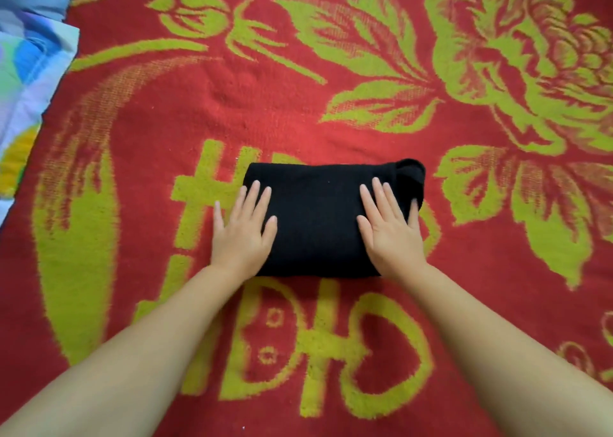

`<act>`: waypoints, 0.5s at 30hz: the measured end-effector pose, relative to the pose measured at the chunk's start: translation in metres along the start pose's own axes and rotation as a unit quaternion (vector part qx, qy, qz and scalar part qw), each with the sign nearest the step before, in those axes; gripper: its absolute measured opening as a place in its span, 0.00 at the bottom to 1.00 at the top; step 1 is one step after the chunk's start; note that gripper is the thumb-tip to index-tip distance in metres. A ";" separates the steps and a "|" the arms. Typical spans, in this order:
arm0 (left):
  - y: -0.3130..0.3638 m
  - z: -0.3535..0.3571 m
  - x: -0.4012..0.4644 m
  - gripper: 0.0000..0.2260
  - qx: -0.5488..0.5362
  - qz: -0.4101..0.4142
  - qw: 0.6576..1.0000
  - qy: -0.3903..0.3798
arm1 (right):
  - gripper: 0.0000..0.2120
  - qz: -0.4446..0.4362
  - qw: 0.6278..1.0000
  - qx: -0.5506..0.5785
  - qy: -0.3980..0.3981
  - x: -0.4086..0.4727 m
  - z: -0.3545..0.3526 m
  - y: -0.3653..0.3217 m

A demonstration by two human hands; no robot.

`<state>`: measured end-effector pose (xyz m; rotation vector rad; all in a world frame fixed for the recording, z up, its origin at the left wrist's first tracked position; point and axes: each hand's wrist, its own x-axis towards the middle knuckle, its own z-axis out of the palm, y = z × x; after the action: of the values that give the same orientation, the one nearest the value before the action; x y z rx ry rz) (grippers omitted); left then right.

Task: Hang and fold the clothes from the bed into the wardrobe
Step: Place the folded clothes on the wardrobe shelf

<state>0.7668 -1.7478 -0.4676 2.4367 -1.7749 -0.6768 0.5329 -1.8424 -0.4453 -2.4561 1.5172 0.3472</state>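
Black garment (318,217): folded; kind cannot be told. Left hand (243,229) covers its 9 o'clock edge, right hand (391,226) its 3 o'clock side. Both forearms cut off at the bottom edge. Blue patterned cloth (30,55) at 10 o'clock cut off by the left edge (kind unclear). Red blanket (331,104) runs past every edge.

A folded black garment (318,217) lies near the middle of a red blanket (298,111) with a yellow-green floral pattern. The left hand (243,226) rests flat on the garment's left end, fingers straight, little finger on the blanket. The right hand (389,226) lies flat on its right end. Light, colourful bedding (30,71) lies at the blanket's far-left edge.
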 end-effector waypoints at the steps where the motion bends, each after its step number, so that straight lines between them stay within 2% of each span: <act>1: -0.015 -0.003 -0.008 0.33 0.009 -0.009 1.000 -0.009 | 0.31 0.013 1.000 -0.015 0.009 -0.009 -0.002 0.012; 3: -0.038 -0.009 -0.024 0.34 0.026 -0.031 0.999 -0.003 | 0.28 0.007 0.998 -0.044 0.049 -0.028 -0.009 0.020; 4: -0.041 -0.012 -0.031 0.34 0.035 -0.016 0.999 0.033 | 0.30 -0.020 0.996 -0.042 0.072 -0.036 -0.013 0.015; 6: -0.033 -0.013 -0.042 0.34 0.062 0.075 0.990 0.102 | 0.38 -0.116 0.988 -0.040 0.089 -0.052 -0.012 -0.004; 8: -0.014 -0.003 -0.049 0.42 0.118 0.206 0.965 0.108 | 0.48 -0.174 0.982 -0.065 0.047 -0.062 0.001 -0.023; 9: -0.004 0.003 -0.048 0.47 0.142 0.236 0.958 0.086 | 0.54 -0.157 0.984 -0.083 0.025 -0.059 0.008 -0.028; 11: 0.006 0.010 -0.038 0.54 0.164 0.210 0.961 0.072 | 0.61 -0.078 0.991 -0.104 0.027 -0.039 0.017 -0.027; 13: 0.007 0.009 -0.019 0.56 0.181 0.156 0.968 0.071 | 0.58 -0.045 0.992 -0.109 0.038 -0.015 0.011 -0.021; 15: 0.004 0.004 -0.003 0.54 0.166 0.167 0.970 0.066 | 0.47 -0.056 0.992 -0.109 0.016 0.000 -0.002 -0.018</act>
<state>0.7609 -1.7453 -0.4691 2.2043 -2.3172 -0.1942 0.5491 -1.8351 -0.4423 -2.7135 1.4122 0.4779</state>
